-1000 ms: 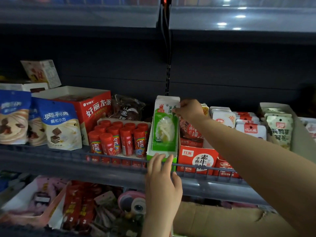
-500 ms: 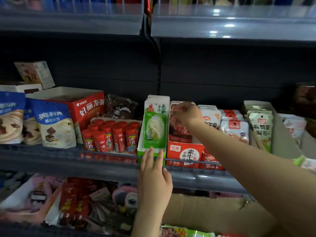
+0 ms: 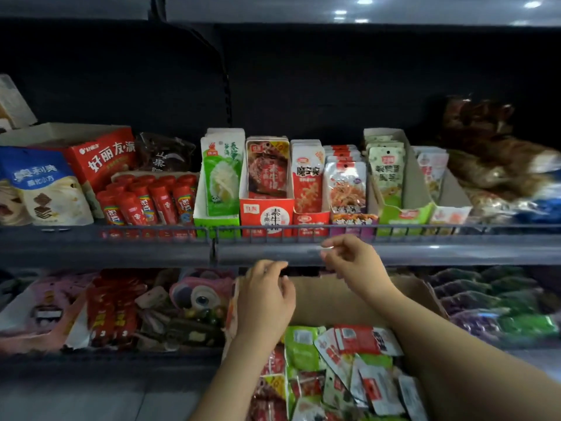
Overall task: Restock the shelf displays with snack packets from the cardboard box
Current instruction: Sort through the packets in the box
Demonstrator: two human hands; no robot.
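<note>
Fingers of both hands hang loosely curled and empty: the left hand [image 3: 267, 302] just over the cardboard box's [image 3: 334, 302] far wall, the right hand [image 3: 352, 265] higher, before the shelf rail [image 3: 303, 227]. Below them, loose snack packets [image 3: 343, 363] fill the box; above, the green packet tray [image 3: 217, 218] and red packet tray [image 3: 267, 212] stand full. A careless grab risks dragging several slippery packets out together. Half a second earlier, the right hand was up at the red tray and the left touched the rail; both have since dropped back.
</note>
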